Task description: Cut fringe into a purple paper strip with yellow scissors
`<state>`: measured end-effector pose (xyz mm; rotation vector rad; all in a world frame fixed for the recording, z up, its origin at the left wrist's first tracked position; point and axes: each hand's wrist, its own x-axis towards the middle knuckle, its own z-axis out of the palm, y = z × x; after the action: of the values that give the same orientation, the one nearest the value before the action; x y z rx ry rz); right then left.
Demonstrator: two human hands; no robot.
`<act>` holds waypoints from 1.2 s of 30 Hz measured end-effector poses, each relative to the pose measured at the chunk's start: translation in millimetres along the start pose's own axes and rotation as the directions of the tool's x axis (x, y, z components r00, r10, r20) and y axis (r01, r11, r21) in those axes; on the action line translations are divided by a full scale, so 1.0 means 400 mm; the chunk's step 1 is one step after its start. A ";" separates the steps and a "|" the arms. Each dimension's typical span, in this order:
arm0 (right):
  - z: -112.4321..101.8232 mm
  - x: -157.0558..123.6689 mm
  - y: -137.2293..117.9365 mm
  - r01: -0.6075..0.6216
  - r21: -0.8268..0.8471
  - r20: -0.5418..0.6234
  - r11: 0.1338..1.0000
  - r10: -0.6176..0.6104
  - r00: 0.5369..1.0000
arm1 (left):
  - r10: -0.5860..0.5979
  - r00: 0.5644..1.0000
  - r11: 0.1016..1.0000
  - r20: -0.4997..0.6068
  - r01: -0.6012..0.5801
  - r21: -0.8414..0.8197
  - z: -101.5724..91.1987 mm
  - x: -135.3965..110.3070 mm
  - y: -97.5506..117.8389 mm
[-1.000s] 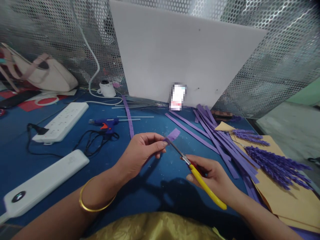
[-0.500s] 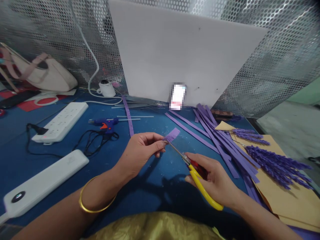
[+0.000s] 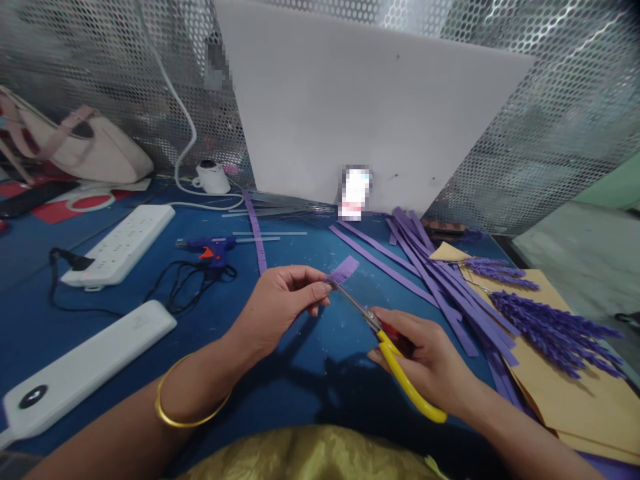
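Note:
Between thumb and fingertips, my left hand [image 3: 290, 293] pinches a short purple paper strip [image 3: 345, 269] whose free end points up and to the right. Fine slits show along the strip's lower edge. My right hand [image 3: 423, 347] is wrapped round pliers-like scissors [image 3: 407, 383] with yellow and red handles. Their thin metal blades reach up-left to the strip by my left fingertips; whether the blades are parted I cannot tell. Another purple strip [image 3: 256, 233] with slits along it lies behind my left hand.
A blue glue gun [image 3: 215, 250] with a black cord and a white power strip [image 3: 123, 247] lie left. Purple strips [image 3: 440, 287] and purple flower sprigs [image 3: 550, 327] on brown paper [image 3: 590, 407] lie right. A lit phone [image 3: 355, 193] leans against a white board [image 3: 380, 107].
Both hands stay almost in place, with the strip and the scissors barely shifted. The view has moved very slightly.

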<state>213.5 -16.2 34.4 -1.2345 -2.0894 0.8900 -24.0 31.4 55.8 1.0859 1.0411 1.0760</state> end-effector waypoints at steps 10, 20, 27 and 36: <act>0.003 0.002 0.002 0.007 -0.002 -0.002 1.000 -0.007 1.000 | -0.016 1.000 1.000 0.003 0.016 -0.014 0.001 0.000 0.002; 0.009 0.002 0.014 -0.051 0.114 0.018 0.992 0.049 0.999 | -0.051 0.999 0.996 0.008 0.051 -0.079 0.004 -0.001 0.004; 0.016 0.007 0.012 -0.032 0.118 -0.008 0.993 0.034 0.999 | -0.015 1.000 1.000 -0.016 0.015 -0.020 0.003 0.000 0.001; 0.012 0.008 0.012 -0.102 0.175 0.064 0.979 0.092 0.994 | 0.009 1.000 0.999 -0.025 -0.008 0.040 0.004 -0.001 0.002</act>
<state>211.2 -12.9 28.1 -1.2377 -1.9564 1.1411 -22.7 30.9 56.9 1.1123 1.0826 1.0823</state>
